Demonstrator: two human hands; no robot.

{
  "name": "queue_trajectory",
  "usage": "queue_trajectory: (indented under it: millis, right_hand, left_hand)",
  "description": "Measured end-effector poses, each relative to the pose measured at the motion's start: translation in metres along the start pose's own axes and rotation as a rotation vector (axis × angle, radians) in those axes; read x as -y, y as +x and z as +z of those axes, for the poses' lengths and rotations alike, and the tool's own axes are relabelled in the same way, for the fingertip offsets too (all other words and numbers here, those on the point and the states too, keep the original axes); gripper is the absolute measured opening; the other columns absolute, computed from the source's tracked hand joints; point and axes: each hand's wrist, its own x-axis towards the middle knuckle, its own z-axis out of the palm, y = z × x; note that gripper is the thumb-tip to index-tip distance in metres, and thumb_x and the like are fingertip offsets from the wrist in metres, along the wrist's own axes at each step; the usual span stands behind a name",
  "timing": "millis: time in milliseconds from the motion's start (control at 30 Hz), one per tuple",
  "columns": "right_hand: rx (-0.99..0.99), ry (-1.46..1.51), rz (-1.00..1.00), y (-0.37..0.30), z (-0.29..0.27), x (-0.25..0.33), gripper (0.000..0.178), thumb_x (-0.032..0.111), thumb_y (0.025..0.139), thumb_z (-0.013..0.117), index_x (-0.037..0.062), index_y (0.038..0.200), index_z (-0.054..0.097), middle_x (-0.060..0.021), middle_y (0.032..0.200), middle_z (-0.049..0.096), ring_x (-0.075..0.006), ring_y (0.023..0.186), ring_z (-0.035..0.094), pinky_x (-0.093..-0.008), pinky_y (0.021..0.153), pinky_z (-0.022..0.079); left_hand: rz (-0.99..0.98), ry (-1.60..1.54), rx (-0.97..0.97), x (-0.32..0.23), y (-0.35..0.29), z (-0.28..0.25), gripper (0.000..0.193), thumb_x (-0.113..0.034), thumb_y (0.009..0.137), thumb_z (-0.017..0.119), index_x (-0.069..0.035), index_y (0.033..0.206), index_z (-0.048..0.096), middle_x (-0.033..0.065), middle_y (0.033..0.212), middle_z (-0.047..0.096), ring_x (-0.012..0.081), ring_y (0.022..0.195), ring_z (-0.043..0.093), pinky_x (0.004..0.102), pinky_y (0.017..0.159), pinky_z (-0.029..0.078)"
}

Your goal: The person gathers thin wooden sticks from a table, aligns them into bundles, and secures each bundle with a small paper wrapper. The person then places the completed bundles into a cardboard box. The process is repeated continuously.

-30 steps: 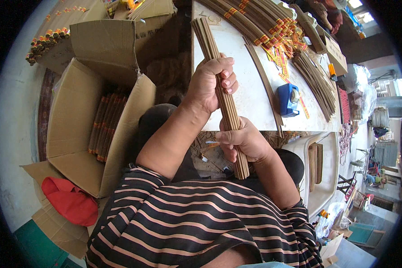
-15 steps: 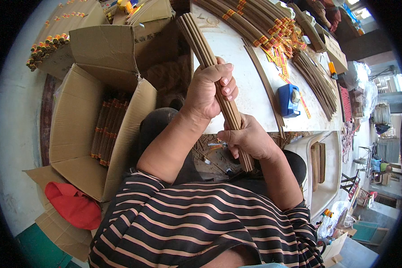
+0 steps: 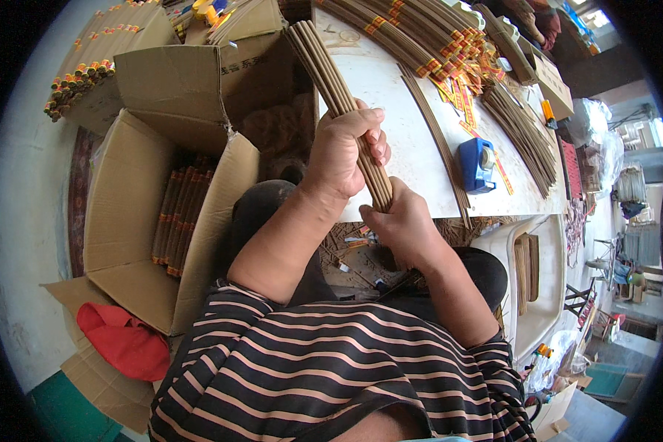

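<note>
A bundle of thin brown incense sticks (image 3: 321,65) slants in front of me, its upper end pointing up and to the left. My left hand (image 3: 345,147) is wrapped round its middle, thumb across the front. Lower down, my right hand (image 3: 407,230) is closed at the bundle's bottom end; the stick ends there are hidden by it. A white table (image 3: 390,125) lies behind the bundle. On it are a short row of loose sticks (image 3: 436,140) and a blue tape dispenser (image 3: 477,166).
Left stands an open cardboard box (image 3: 129,199) with wrapped bundles (image 3: 183,214) inside. Red cloth (image 3: 118,340) lies on its flap. Labelled bundles (image 3: 420,33), red-yellow paper strips (image 3: 460,99) and more sticks (image 3: 521,136) cover the table's far part. A white tub (image 3: 545,295) stands at right.
The bundle's lower end no longer sticks out below my right hand, which now covers it. My left hand keeps its grip, and the bundle's top has shifted slightly left.
</note>
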Motion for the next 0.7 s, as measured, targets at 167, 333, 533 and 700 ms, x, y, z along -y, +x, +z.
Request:
queue_trajectory:
  millis: [167, 333, 533, 700]
  right_hand:
    - [0.3, 0.478, 0.148, -0.004, -0.016, 0.019, 0.02, 0.003, 0.075, 0.065, 0.0026, 0.08, 0.045, -0.0023, 0.054, 0.049, -0.0102, 0.038, 0.046, -0.0228, 0.035, 0.035]
    - [0.303, 0.516, 0.156, -0.004, -0.015, 0.014, 0.019, 0.003, 0.076, 0.064, 0.002, 0.081, 0.045, -0.0016, 0.055, 0.048, -0.0099, 0.038, 0.045, -0.0228, 0.035, 0.035]
    - [0.033, 0.05, 0.033, 0.0, -0.004, 0.003, 0.023, 0.013, 0.078, 0.062, -0.0023, 0.084, 0.046, -0.013, 0.059, 0.055, -0.0227, 0.049, 0.056, -0.0331, 0.046, 0.045]
    - [-0.18, -0.346, -0.049, 0.007, 0.007, -0.008, 0.026, 0.017, 0.078, 0.061, -0.0047, 0.086, 0.049, -0.0281, 0.065, 0.056, -0.0382, 0.062, 0.061, -0.0415, 0.055, 0.047]
  left_hand:
    - [-0.03, -0.112, 0.139, -0.004, 0.0, -0.004, 0.02, -0.007, 0.079, 0.06, -0.013, 0.066, 0.046, -0.0017, 0.054, 0.045, 0.0104, 0.045, 0.045, 0.025, 0.042, 0.039]
    - [-0.04, -0.109, 0.114, -0.002, 0.002, -0.001, 0.018, -0.008, 0.08, 0.06, -0.012, 0.068, 0.047, -0.0015, 0.055, 0.046, 0.0106, 0.045, 0.045, 0.025, 0.042, 0.039]
    - [-0.006, -0.029, 0.096, -0.001, 0.004, -0.005, 0.016, -0.009, 0.08, 0.061, -0.013, 0.07, 0.049, -0.0016, 0.055, 0.045, 0.0111, 0.046, 0.046, 0.0264, 0.044, 0.04]
    - [0.094, 0.077, -0.11, 0.003, 0.005, -0.004, 0.019, -0.006, 0.077, 0.061, -0.012, 0.066, 0.047, 0.0004, 0.049, 0.046, 0.0133, 0.04, 0.046, 0.0273, 0.041, 0.039]
